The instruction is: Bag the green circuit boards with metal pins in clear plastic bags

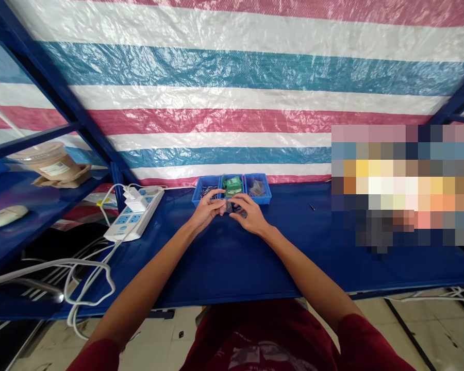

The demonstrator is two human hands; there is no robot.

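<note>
My left hand (pixel 208 210) and my right hand (pixel 251 214) meet over the blue table in front of three small bins. Between their fingertips is a small clear plastic bag (pixel 228 206), pinched from both sides; its contents are too small to make out. Just behind my left hand, the left blue bin (pixel 196 197) holds loose dark and silvery screw-like pieces (pixel 208 191). Green packets (pixel 232 184) fill the middle bin, partly hidden by my fingers. In the right blue bin (pixel 266 199) lie clear plastic bags (pixel 257 188).
A white power strip (pixel 133 219) with a plugged-in charger (pixel 135 200) and loose cables lies left. A drink cup (pixel 48 162) and a mouse (pixel 6 216) occupy the left shelf. One small dark piece (pixel 312 207) lies right, near a blurred-out area. Striped sheeting (pixel 232 72) hangs behind.
</note>
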